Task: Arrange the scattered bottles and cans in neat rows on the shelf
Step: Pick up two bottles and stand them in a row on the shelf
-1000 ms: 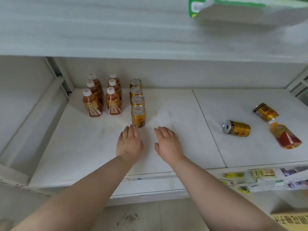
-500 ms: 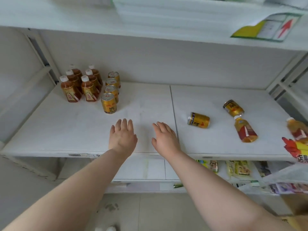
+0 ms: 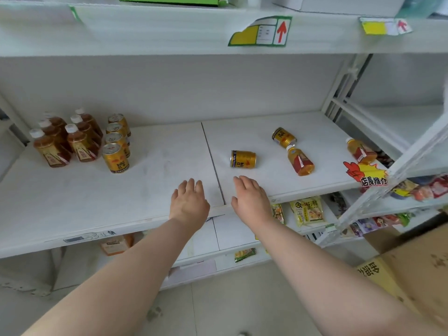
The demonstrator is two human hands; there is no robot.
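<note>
On the white shelf (image 3: 155, 170), at the far left, several amber tea bottles (image 3: 80, 144) stand in two rows beside a single row of gold cans (image 3: 116, 158). To the right a gold can (image 3: 243, 159) lies on its side. Farther right lie another tipped can (image 3: 283, 137) and a tea bottle (image 3: 300, 161), cap touching that can. One more bottle (image 3: 361, 151) lies near the shelf's right end. My left hand (image 3: 189, 202) and my right hand (image 3: 251, 198) hover over the front edge, palms down, fingers apart, holding nothing. The nearest tipped can is just beyond my right fingertips.
A slanted white shelf post (image 3: 397, 166) and a red-yellow promo sticker (image 3: 366, 173) crowd the right end. Snack packets (image 3: 306, 210) fill the lower shelf. A cardboard box (image 3: 412, 270) stands at bottom right. The upper shelf edge carries price tags (image 3: 261, 31).
The view has swung to the right, so the standing rows now sit far left and a bottle at the right end shows. Both hands moved right, away from the can row, toward the tipped can.
</note>
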